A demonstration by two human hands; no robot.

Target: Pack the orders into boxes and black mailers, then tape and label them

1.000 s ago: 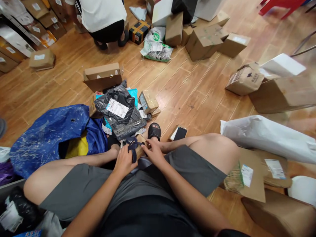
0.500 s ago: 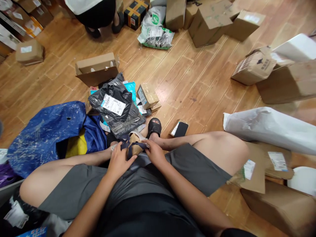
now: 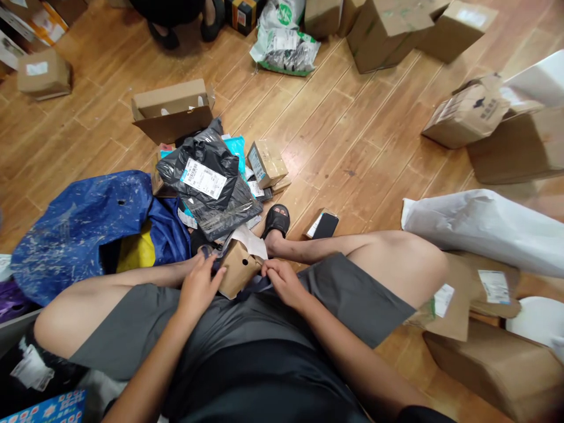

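Small cardboard box (image 3: pixel 240 271) with a round black spot, tilted, between person's legs, just above lap. Left hand (image 3: pixel 199 288) at its left side, thumb and fingers parted, dark blue strip beside them; can't tell if gripping. Right hand (image 3: pixel 284 282) at its right edge, fingers curled in, tips bunched; can't tell what they pinch. White sheet (image 3: pixel 252 238) behind box; black plastic parcel (image 3: pixel 231 205) beyond. Smartphone (image 3: pixel 326 226) right of sandal (image 3: pixel 277 222).

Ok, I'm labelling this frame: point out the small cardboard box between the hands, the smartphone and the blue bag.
Small cardboard box (image 3: pixel 235 269): head view, upward face.
Smartphone (image 3: pixel 325 227): head view, dark screen.
Blue bag (image 3: pixel 81 220): head view, scuffed side.
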